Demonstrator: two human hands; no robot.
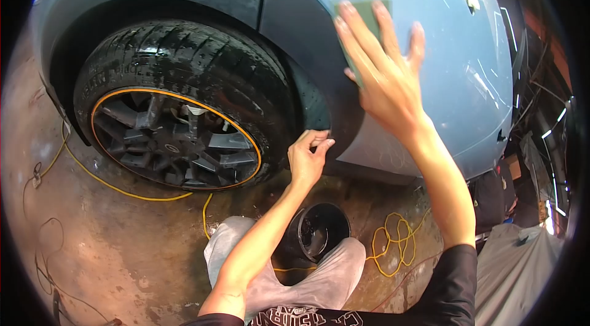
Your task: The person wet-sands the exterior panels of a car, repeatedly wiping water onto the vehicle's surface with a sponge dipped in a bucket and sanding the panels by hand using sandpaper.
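Observation:
Against the light-blue car panel (458,80), my right hand (387,80) presses a green sheet of sandpaper (367,15). Its fingers are spread over the sheet, with the thumb at the sheet's lower left side. The fingertips and sheet are slightly blurred. Lower down, my left hand (309,157) is closed in a pinch at the edge of the dark wheel arch (347,114), just right of the tyre (200,55). Its fingertips partly hide the spot they grip. Wet streaks and drops show on the tyre and on the dark upper panel.
A black bucket (324,232) stands on the floor between my knees. Yellow cord (126,192) runs under the wheel and lies coiled (393,243) to the right. A grey cloth cover (519,270) drapes over something at the lower right.

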